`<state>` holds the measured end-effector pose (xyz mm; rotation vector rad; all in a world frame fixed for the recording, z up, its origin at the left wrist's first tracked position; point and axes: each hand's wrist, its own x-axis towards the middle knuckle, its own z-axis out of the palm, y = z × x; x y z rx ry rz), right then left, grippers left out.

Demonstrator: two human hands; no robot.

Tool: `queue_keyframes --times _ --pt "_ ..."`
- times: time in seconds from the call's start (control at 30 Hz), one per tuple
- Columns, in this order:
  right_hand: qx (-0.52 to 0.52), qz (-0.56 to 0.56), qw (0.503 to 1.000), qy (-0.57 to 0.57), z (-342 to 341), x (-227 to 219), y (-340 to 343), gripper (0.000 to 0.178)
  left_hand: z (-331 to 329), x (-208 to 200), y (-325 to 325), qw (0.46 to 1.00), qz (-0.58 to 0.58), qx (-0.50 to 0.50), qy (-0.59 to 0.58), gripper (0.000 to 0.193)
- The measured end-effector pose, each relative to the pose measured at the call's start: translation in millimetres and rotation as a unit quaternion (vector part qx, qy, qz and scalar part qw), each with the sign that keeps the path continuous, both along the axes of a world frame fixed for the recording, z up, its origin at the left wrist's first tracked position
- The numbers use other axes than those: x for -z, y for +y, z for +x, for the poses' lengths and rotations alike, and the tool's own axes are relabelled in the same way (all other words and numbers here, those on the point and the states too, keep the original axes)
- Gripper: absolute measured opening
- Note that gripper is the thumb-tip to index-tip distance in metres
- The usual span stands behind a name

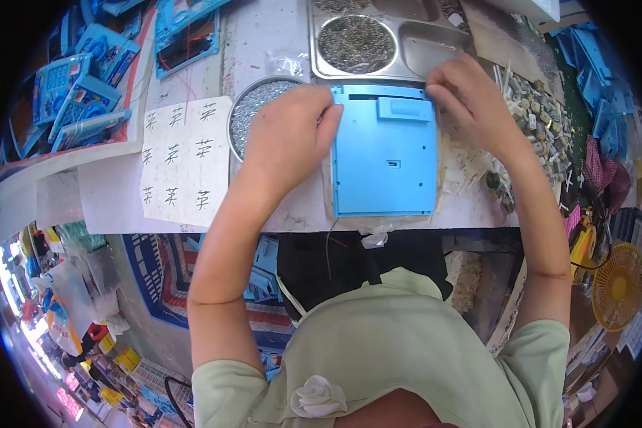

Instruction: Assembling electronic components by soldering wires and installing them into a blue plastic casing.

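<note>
A flat light-blue plastic casing [381, 164] lies near the table's front edge, with a raised block and a long slot toward its far end. At its far left corner is my left hand [289, 132], fingers curled and thumb pressed in against the casing's edge. My right hand [474, 103] is curled beside the far right corner, its fingertips close to the edge; whatever they may hold is too small to make out. A round metal dish of small silvery parts [246, 118] sits partly behind my left hand.
A steel compartment tray [321, 68] holds a round dish of small metal pieces [357, 44]. Several loose small parts [531, 121] are heaped at the right. Paper with handwritten characters [178, 164] lies at the left, beyond it several blue plastic units [64, 93]. A yellow fan [618, 287] stands lower right.
</note>
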<state>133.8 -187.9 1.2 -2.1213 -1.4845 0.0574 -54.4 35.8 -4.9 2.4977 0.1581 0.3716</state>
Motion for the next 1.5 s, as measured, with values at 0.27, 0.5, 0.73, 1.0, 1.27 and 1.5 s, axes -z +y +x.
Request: queue_keyframes --times 0.27,0.5,0.73,1.0,1.27,1.5 --pt "-0.044 -0.035 0.998 -0.025 8.0 -1.0 8.6 0.012 9.8 -13.0 2.8 0.994 0.067 0.028 0.081 0.021" --pt "-0.079 -0.004 0.997 0.008 24.8 -31.2 34.4 0.013 2.3 -15.8 20.3 0.989 -0.073 0.019 0.128 0.020" --pt "-0.229 -0.009 0.961 -0.155 -46.3 -0.3 156.9 0.014 -53.3 11.0 45.2 0.987 0.142 -0.064 0.040 0.011" --pt "-0.194 -0.137 0.952 -0.192 -56.5 7.7 205.2 0.018 -61.8 23.1 56.1 0.987 0.095 -0.129 -0.002 0.006" --pt "-0.143 -0.029 0.970 -0.195 -43.4 -10.6 160.5 0.019 -43.3 10.7 43.2 0.984 0.001 -0.178 0.019 0.010" --pt "-0.120 0.008 0.991 -0.053 -31.9 -39.6 8.2 0.010 -49.3 -17.3 -34.4 0.942 -0.330 -0.053 0.012 0.006"
